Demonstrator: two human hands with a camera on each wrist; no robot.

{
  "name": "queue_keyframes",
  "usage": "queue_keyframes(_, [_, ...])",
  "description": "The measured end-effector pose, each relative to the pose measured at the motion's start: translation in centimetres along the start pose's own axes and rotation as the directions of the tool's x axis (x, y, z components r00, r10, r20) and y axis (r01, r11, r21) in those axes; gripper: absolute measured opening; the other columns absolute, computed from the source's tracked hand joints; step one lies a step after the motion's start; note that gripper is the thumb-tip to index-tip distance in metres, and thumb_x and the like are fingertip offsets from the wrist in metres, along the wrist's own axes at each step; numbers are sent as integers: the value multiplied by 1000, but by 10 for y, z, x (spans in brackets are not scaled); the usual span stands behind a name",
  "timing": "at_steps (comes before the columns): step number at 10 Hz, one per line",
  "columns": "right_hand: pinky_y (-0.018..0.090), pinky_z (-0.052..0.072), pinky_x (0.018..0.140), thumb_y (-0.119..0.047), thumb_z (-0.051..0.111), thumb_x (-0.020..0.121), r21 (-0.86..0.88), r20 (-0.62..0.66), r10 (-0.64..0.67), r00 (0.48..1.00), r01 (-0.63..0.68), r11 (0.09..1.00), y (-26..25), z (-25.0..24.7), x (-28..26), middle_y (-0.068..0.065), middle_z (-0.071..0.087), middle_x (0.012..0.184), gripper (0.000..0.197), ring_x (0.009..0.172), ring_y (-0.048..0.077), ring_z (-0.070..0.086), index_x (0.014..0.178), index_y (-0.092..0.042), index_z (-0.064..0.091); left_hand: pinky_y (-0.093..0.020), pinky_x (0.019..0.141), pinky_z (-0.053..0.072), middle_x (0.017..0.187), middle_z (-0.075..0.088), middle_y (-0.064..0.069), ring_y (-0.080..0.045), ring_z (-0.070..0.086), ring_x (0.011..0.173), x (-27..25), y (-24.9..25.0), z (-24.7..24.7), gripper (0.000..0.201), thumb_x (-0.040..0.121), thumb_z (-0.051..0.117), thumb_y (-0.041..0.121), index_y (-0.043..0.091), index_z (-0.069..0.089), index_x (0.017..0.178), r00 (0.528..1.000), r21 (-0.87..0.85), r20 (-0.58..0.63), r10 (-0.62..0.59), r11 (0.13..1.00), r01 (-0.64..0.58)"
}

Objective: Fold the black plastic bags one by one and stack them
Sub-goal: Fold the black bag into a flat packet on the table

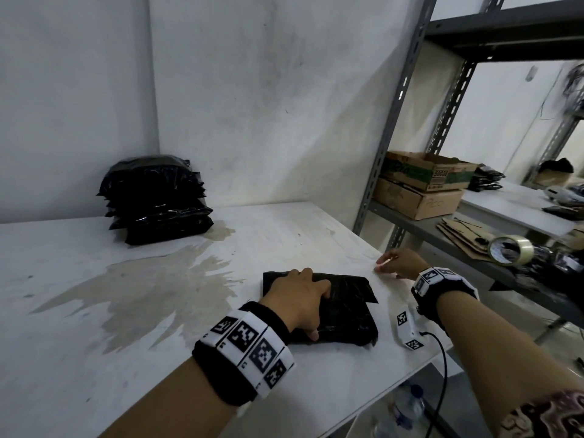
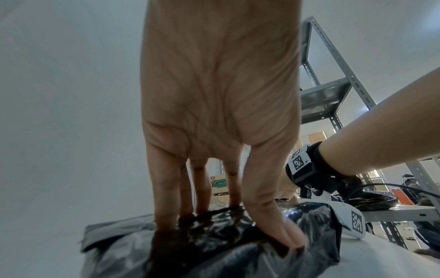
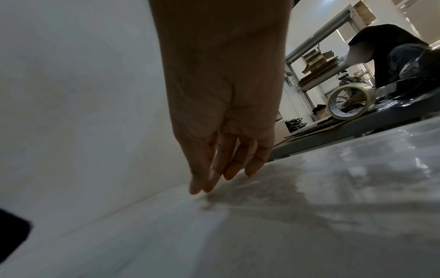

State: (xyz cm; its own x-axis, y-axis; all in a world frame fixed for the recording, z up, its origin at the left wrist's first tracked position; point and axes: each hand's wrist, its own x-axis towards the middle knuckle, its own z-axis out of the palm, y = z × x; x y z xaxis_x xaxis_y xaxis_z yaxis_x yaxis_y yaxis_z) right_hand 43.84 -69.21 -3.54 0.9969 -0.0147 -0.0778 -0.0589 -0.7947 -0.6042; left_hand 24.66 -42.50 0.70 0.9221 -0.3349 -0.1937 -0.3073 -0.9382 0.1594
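Note:
A folded black plastic bag (image 1: 347, 314) lies near the right front of the white table (image 1: 94, 327). My left hand (image 1: 303, 298) presses flat on it with straight fingers. In the left wrist view the fingertips (image 2: 166, 210) and thumb of the left hand (image 2: 235, 203) sink into the glossy bag (image 2: 309, 225). My right hand (image 1: 395, 260) is apart from the bag, by the table's right edge. Its straight fingers (image 3: 223, 169) touch the bare tabletop and hold nothing. A stack of folded black bags (image 1: 155, 200) stands in the far corner against the wall.
A grey metal shelf rack (image 1: 407, 121) stands just right of the table, with cardboard boxes (image 1: 423, 184) and a tape roll (image 1: 510, 249) on it. A brownish stain (image 1: 151, 286) spreads across the tabletop. A person (image 3: 393, 52) bends over beyond the tape roll (image 3: 347, 102).

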Motion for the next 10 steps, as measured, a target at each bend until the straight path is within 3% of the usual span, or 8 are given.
queue_keyframes(1, [21, 48, 56, -6, 81, 72, -61, -42, -1, 999, -1, 998, -4, 2, 3, 4, 57, 96, 31, 81, 18, 58, 98, -11, 66, -39, 97, 39, 134, 37, -7, -26, 37, 125, 0, 0, -1, 72, 76, 78, 29, 26, 39, 136, 1000, 0, 2, 0, 1000, 0])
queue_keyframes(2, [22, 52, 54, -1, 78, 73, -89, -50, -8, 999, 4, 996, -8, 4, 4, 5, 62, 87, 22, 72, 17, 59, 90, -13, 69, -39, 97, 39, 134, 37, -7, -26, 37, 125, 0, 0, 0, 72, 76, 78, 30, 25, 39, 136, 1000, 0, 3, 3, 1000, -3])
queue_keyframes(4, [20, 49, 56, -3, 81, 70, -86, -58, -59, 997, 53, 995, -9, 1, 1, -1, 65, 72, 22, 59, 10, 61, 81, -18, 70, -39, 98, 39, 134, 37, -7, -27, 36, 126, 2, 0, 0, 72, 75, 78, 30, 25, 39, 136, 1000, 12, 9, 0, 1000, 0])
queue_keyframes(6, [13, 48, 49, 1, 83, 66, 65, -80, -89, 993, 94, 993, -4, -2, -3, 3, 65, 64, 23, 51, 7, 62, 82, -8, 70, -38, 96, 38, 133, 37, -7, -27, 37, 124, 3, 1, 0, 73, 74, 79, 29, 25, 39, 135, 1000, 14, 7, 0, 1000, 0])
queue_keyframes(7, [15, 51, 54, 1, 82, 70, 136, -51, -78, 996, 85, 987, 1, -6, -3, 6, 67, 74, 25, 62, 10, 64, 90, -6, 70, -38, 94, 38, 132, 38, -7, -26, 38, 123, 4, 1, -1, 72, 74, 79, 28, 25, 40, 134, 1000, 14, 3, -1, 1000, 1])
queue_keyframes(8, [24, 52, 67, -1, 71, 80, 141, -20, -55, 998, 57, 988, 4, -8, 1, 10, 68, 96, 25, 81, 17, 64, 105, -6, 68, -38, 94, 39, 132, 38, -7, -26, 38, 123, 4, 1, -1, 73, 74, 79, 29, 25, 39, 135, 1000, 15, 7, -2, 1000, 2])
queue_keyframes(9, [31, 51, 72, -1, 65, 83, 88, -62, -13, 998, 19, 996, 7, -13, 2, 13, 67, 101, 23, 91, 26, 63, 106, -1, 68, -38, 95, 39, 133, 38, -7, -26, 38, 124, 3, 1, -1, 73, 74, 79, 29, 25, 39, 135, 1000, 15, 6, -2, 1000, 2])
queue_keyframes(10, [31, 54, 73, -14, 71, 81, -74, -53, 67, 996, -71, 995, 9, -17, -1, 10, 70, 81, 19, 74, 21, 65, 92, 1, 74, -38, 96, 39, 133, 38, -7, -26, 37, 124, 3, 2, -1, 72, 75, 79, 29, 25, 39, 135, 1000, 16, 9, -4, 1000, 4])
